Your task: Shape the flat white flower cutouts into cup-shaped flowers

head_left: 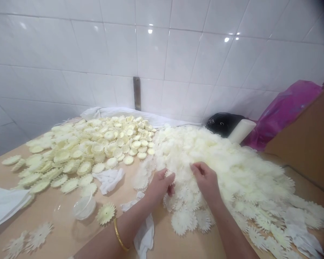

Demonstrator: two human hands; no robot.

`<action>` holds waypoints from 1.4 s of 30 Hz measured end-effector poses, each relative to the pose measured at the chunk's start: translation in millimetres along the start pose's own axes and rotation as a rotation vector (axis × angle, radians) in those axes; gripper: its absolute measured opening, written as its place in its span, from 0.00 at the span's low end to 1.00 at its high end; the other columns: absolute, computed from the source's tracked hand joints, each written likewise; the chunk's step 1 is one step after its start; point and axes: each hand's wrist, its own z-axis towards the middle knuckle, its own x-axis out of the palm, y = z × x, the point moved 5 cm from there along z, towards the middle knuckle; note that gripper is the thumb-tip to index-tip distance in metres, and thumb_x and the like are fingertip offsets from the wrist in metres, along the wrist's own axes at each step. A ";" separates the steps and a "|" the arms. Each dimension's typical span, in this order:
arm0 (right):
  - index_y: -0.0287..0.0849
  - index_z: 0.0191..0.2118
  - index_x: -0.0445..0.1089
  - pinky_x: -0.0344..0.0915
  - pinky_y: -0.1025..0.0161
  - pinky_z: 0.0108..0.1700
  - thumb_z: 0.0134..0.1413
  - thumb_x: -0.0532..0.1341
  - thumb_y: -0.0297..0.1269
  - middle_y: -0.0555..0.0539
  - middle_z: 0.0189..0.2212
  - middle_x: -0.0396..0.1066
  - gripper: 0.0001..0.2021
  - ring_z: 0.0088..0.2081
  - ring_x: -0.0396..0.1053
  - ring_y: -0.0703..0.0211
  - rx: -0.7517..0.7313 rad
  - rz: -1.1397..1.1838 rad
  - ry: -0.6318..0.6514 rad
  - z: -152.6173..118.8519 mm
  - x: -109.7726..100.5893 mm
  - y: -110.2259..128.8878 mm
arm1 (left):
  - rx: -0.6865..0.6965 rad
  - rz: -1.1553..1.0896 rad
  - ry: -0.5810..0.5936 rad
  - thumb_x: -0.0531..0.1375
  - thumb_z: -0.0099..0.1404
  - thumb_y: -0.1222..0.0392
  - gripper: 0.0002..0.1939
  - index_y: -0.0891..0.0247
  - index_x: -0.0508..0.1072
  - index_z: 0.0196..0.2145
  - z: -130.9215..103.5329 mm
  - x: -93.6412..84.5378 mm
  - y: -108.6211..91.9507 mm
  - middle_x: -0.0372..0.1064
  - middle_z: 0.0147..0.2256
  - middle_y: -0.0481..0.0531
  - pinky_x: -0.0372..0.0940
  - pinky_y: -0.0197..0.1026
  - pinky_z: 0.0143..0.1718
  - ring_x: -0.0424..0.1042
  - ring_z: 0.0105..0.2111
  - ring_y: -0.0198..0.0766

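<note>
My left hand (160, 183), with a gold bangle (118, 233) at its wrist, is closed in front of the heap. A pale scalloped fabric petal piece (168, 173) shows between its thumb and fingers. Close by on the right, my right hand (206, 180) is closed in a pinch over the heap; what its fingertips hold, if anything, I cannot make out. Under and around both hands lies a large heap of thin, cream-white, flower-shaped petal pieces (232, 172) with toothed edges. Several loose ones (182, 217) lie just below the hands.
Stacked yellowish toothed discs (78, 151) cover the table's left side. Nearer me are a clear plastic cup (85, 207), a single disc (106, 213) and white cloth scraps (109, 180). A black object (223, 123), a white roll (242, 130) and a purple bag (286, 108) stand at the back right.
</note>
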 end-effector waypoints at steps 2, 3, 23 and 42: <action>0.41 0.19 0.59 0.54 0.68 0.24 0.51 0.53 0.45 0.53 0.16 0.57 0.16 0.21 0.55 0.65 0.019 -0.014 -0.015 -1.0 -1.6 1.6 | 0.003 0.027 -0.014 0.57 0.53 0.47 0.16 0.64 0.62 0.26 -0.8 -1.7 3.1 0.58 0.14 0.43 0.50 0.30 0.14 0.55 0.11 0.27; 0.41 0.18 0.57 0.53 0.68 0.23 0.52 0.52 0.46 0.54 0.15 0.55 0.18 0.20 0.53 0.66 0.028 -0.017 -0.016 -1.5 -2.0 2.4 | 0.010 0.045 -0.012 0.56 0.53 0.46 0.16 0.64 0.62 0.26 -1.5 -1.6 2.1 0.56 0.12 0.42 0.48 0.30 0.13 0.53 0.10 0.26; 0.40 0.24 0.62 0.57 0.66 0.31 0.50 0.54 0.38 0.51 0.21 0.62 0.09 0.26 0.60 0.62 0.005 0.160 0.279 -17.0 28.8 20.8 | -0.101 -0.063 0.152 0.58 0.50 0.44 0.20 0.65 0.64 0.29 -9.4 3.3 -15.6 0.58 0.17 0.45 0.59 0.34 0.19 0.65 0.18 0.33; 0.41 0.32 0.63 0.61 0.64 0.32 0.55 0.50 0.40 0.48 0.26 0.65 0.09 0.29 0.62 0.61 -0.072 0.224 0.278 -24.6 33.5 35.2 | 0.032 0.120 -0.091 0.56 0.52 0.45 0.19 0.63 0.57 0.21 -8.8 -3.7 -22.7 0.45 0.11 0.39 0.43 0.30 0.13 0.46 0.11 0.24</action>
